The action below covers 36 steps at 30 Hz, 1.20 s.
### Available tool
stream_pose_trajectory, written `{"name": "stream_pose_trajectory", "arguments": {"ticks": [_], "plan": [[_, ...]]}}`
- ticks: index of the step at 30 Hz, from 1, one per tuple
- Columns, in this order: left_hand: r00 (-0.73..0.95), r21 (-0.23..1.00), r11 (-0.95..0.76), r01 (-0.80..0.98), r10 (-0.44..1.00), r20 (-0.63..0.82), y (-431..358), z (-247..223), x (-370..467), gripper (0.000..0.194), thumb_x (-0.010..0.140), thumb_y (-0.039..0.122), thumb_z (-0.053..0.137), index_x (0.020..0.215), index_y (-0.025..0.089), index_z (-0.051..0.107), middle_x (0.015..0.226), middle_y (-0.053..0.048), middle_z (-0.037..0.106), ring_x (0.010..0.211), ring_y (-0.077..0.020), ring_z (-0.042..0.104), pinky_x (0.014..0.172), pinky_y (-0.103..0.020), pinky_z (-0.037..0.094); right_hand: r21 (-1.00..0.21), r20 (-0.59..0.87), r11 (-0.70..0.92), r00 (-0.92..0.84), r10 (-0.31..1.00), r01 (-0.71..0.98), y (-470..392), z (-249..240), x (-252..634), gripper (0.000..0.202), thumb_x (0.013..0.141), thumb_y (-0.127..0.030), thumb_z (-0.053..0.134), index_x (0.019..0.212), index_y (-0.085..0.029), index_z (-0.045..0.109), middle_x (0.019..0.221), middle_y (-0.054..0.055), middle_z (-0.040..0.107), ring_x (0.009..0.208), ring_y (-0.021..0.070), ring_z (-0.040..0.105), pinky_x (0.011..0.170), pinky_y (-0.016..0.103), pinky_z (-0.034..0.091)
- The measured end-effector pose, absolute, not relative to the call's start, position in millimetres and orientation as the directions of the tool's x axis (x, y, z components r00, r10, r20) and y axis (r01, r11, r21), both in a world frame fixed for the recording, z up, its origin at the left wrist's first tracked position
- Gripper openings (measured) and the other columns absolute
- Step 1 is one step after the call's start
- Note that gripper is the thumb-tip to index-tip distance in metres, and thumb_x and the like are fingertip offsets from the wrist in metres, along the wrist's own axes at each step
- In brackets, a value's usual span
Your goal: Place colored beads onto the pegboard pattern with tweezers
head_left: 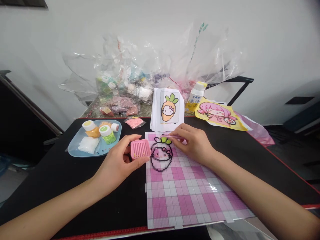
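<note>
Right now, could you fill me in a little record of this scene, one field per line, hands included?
Left grip: holds a small pink tray with grooves and a few beads
Right grip: pinches pink tweezers by the green beads
Board: pink and white checks, bearing a black bead outline; its lower part unfilled
Picture sheet: behind the board, showing an orange carrot with a white face
Blue plate: left of the board, with an orange jar, a green jar and a white packet
Background: clear bags
</note>
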<state>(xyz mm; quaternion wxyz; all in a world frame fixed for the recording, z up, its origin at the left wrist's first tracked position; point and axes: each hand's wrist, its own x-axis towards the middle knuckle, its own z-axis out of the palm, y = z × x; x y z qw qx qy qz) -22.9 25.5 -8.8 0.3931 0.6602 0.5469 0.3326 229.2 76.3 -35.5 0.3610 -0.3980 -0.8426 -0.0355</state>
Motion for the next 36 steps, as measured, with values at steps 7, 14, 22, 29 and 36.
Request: {"name": "stream_pose_trajectory", "arguments": {"ticks": [7, 14, 22, 29, 36], "plan": [[0.205, 0.877, -0.122, 0.465, 0.978, 0.027, 26.5, -9.7, -23.3, 0.054, 0.075, 0.051, 0.072, 0.117, 0.022, 0.055, 0.107, -0.008, 0.070, 0.091, -0.0266, 0.070, 0.073, -0.039, 0.056, -0.206, 0.635, 0.679, -0.432, 0.641, 0.704, 76.8, -36.7, 229.7, 0.018, 0.092, -0.030, 0.060, 0.087, -0.017, 0.073, 0.077, 0.003, 0.065, 0.058, 0.0094, 0.054, 0.051, 0.022, 0.040], [0.214, 0.867, -0.140, 0.478, 0.976, 0.040, 26.7, -10.5, -24.0, 0.052, 0.075, 0.051, 0.072, 0.116, 0.023, 0.056, 0.107, -0.007, 0.069, 0.091, -0.0271, 0.069, 0.075, -0.041, 0.058, -0.200, 0.631, 0.680, -0.438, 0.640, 0.705, 77.9, -37.4, 229.9, 0.019, 0.092, -0.031, 0.059, 0.087, -0.018, 0.073, 0.077, 0.003, 0.066, 0.057, 0.0091, 0.054, 0.050, 0.022, 0.038], [0.219, 0.866, -0.142, 0.479, 0.975, 0.038, 26.7, -12.0, -24.8, 0.051, 0.076, 0.050, 0.072, 0.116, 0.024, 0.056, 0.108, -0.007, 0.068, 0.092, -0.0271, 0.069, 0.075, -0.041, 0.057, -0.202, 0.632, 0.674, -0.431, 0.644, 0.710, 77.2, -37.0, 229.7, 0.018, 0.091, -0.029, 0.060, 0.086, -0.017, 0.073, 0.078, 0.004, 0.067, 0.059, 0.0099, 0.056, 0.050, 0.021, 0.039], [0.238, 0.865, -0.151, 0.479, 0.971, 0.038, 26.9, -12.7, -25.4, 0.052, 0.075, 0.049, 0.073, 0.117, 0.024, 0.055, 0.108, -0.007, 0.069, 0.090, -0.0262, 0.070, 0.071, -0.037, 0.056, -0.201, 0.620, 0.676, -0.442, 0.648, 0.709, 77.4, -36.7, 230.1, 0.018, 0.091, -0.028, 0.059, 0.088, -0.017, 0.073, 0.079, 0.004, 0.067, 0.057, 0.0096, 0.055, 0.051, 0.022, 0.040], [0.230, 0.882, -0.135, 0.452, 0.973, 0.031, 25.2, -11.5, -24.7, 0.053, 0.073, 0.045, 0.075, 0.116, 0.023, 0.055, 0.110, -0.007, 0.069, 0.087, -0.0240, 0.070, 0.066, -0.032, 0.053, -0.187, 0.627, 0.671, -0.439, 0.644, 0.718, 76.5, -35.9, 229.4, 0.018, 0.091, -0.028, 0.059, 0.087, -0.016, 0.073, 0.078, 0.003, 0.067, 0.057, 0.0093, 0.055, 0.051, 0.022, 0.040]]}}
